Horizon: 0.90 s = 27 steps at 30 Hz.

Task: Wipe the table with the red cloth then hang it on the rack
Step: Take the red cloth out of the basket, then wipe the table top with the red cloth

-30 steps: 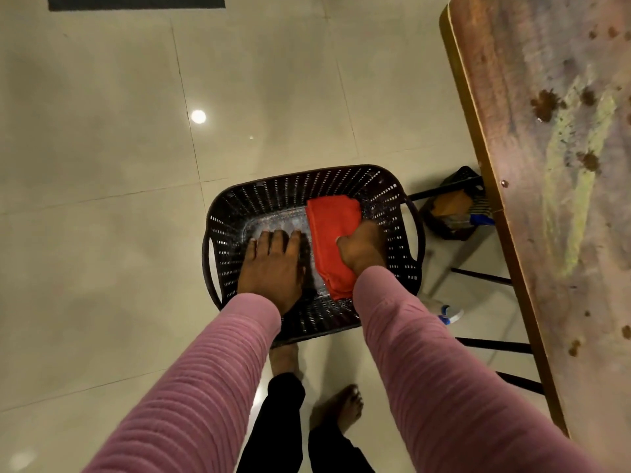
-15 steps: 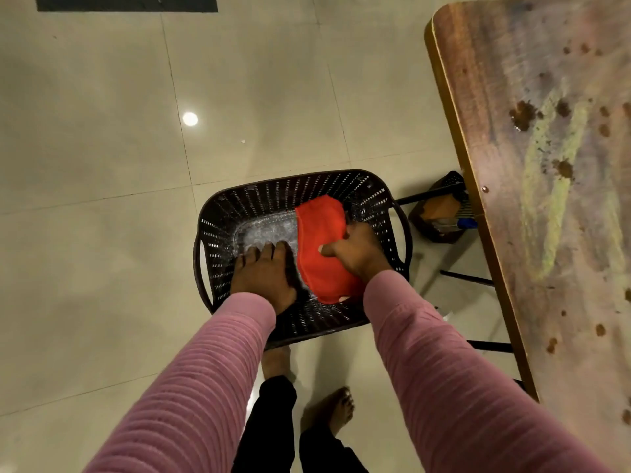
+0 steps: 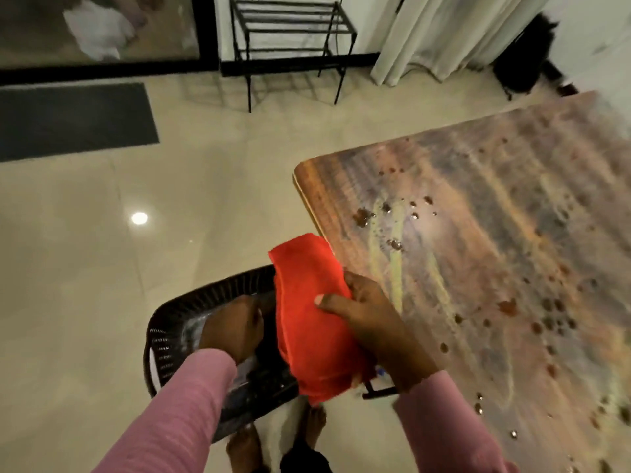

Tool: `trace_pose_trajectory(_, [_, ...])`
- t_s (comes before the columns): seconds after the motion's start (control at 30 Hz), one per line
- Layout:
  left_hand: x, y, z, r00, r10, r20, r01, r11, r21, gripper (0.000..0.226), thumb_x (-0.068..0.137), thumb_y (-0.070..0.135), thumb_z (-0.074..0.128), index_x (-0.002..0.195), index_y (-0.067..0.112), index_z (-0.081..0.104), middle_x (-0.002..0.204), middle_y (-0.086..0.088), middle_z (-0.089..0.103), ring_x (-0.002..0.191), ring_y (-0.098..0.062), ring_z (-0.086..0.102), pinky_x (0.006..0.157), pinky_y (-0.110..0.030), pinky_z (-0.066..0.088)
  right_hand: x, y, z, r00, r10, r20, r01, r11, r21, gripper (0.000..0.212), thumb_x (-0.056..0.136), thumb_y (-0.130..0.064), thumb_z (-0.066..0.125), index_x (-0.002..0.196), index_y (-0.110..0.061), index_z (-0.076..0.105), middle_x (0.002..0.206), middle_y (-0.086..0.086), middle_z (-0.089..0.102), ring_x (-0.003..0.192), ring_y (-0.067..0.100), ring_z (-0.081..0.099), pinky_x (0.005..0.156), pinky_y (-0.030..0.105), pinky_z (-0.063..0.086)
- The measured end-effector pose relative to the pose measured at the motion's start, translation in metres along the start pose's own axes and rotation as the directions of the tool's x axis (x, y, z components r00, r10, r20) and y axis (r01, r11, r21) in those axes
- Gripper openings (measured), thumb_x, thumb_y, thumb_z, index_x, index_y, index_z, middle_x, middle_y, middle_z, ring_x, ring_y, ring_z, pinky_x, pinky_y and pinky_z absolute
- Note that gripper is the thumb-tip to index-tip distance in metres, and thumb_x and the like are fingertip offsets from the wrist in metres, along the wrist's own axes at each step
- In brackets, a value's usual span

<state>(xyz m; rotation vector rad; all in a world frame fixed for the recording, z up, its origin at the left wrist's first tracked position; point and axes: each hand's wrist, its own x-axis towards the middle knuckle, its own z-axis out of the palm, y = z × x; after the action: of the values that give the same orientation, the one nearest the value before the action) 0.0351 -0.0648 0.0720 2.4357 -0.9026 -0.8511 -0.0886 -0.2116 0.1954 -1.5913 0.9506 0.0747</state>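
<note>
The folded red cloth (image 3: 307, 312) is lifted above the dark basket (image 3: 177, 322), close to the table's near-left edge. My right hand (image 3: 368, 319) grips the cloth from its right side, thumb on top. My left hand (image 3: 232, 327) is down inside the basket, its fingers hidden from view. The wooden table (image 3: 495, 254) fills the right side and carries brown spots and pale yellow-green smears. The black metal rack (image 3: 290, 39) stands against the far wall.
A dark mat (image 3: 75, 121) lies on the tiled floor at the far left. White curtains (image 3: 444, 32) hang beyond the table, with a dark object (image 3: 526, 59) beside them. My bare feet (image 3: 246, 448) stand just below the basket.
My right hand has lifted the red cloth up out of the basket toward the table. The view has tilted up, bringing the rack and far wall into sight.
</note>
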Motion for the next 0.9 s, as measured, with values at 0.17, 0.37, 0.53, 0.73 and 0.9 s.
trace_pose_trajectory(0.17, [0.029,0.069,-0.027,0.980,0.077,-0.185,-0.088,0.995,-0.050,0.033,0.094,0.024,0.048,0.125,0.024,0.059,0.124,-0.002,0.062,0.109,-0.024,0.059,0.089,-0.033,0.046,-0.023,-0.038,-0.101,0.973,-0.130,-0.193,0.089,0.974,-0.207,0.015,0.080,-0.015,0.070,0.094,-0.021,0.068,0.072,-0.008,0.073,0.061,0.010,0.069,0.054,0.023,0.054])
trace_pose_trajectory(0.37, [0.068,0.127,-0.043,0.923,-0.163,-0.349,0.066,0.960,-0.273,0.031,0.096,0.028,0.045,0.123,0.024,0.059,0.118,-0.002,0.066,0.103,-0.026,0.061,0.086,-0.035,0.047,0.017,-0.049,-0.167,0.855,-0.276,-0.439,-0.060,0.788,-0.613,0.015,0.079,-0.018,0.055,0.090,-0.020,0.063,0.076,0.002,0.064,0.061,0.013,0.058,0.053,0.025,0.043])
trace_pose_trajectory(0.53, [0.105,0.143,-0.044,0.838,-0.419,-0.350,0.214,0.842,-0.495,0.034,0.098,0.031,0.039,0.128,0.023,0.052,0.124,-0.007,0.062,0.106,-0.030,0.059,0.085,-0.034,0.043,0.072,-0.046,-0.135,0.803,-0.424,-0.420,-0.075,0.627,-0.775,0.032,0.084,-0.025,0.052,0.115,-0.021,0.058,0.105,0.008,0.059,0.081,0.031,0.061,0.070,0.039,0.052])
trace_pose_trajectory(0.73, [0.135,0.138,-0.037,0.796,-0.493,-0.351,0.250,0.797,-0.551,0.034,0.100,0.034,0.033,0.125,0.022,0.053,0.117,-0.005,0.064,0.091,-0.023,0.056,0.078,-0.032,0.039,0.097,-0.036,-0.082,0.882,-0.428,-0.198,0.035,0.479,-0.877,0.041,0.079,-0.036,0.047,0.113,-0.016,0.059,0.109,0.013,0.059,0.100,0.036,0.054,0.082,0.044,0.047])
trace_pose_trajectory(0.9, [0.156,0.131,-0.036,0.790,-0.514,-0.334,0.256,0.772,-0.582,0.037,0.101,0.036,0.029,0.106,0.016,0.059,0.106,-0.006,0.064,0.092,-0.027,0.059,0.084,-0.037,0.046,0.107,-0.017,-0.074,0.920,-0.339,-0.195,0.006,0.510,-0.860,0.062,0.084,-0.052,0.048,0.139,-0.027,0.037,0.149,0.014,0.029,0.137,0.038,0.025,0.110,0.054,0.026])
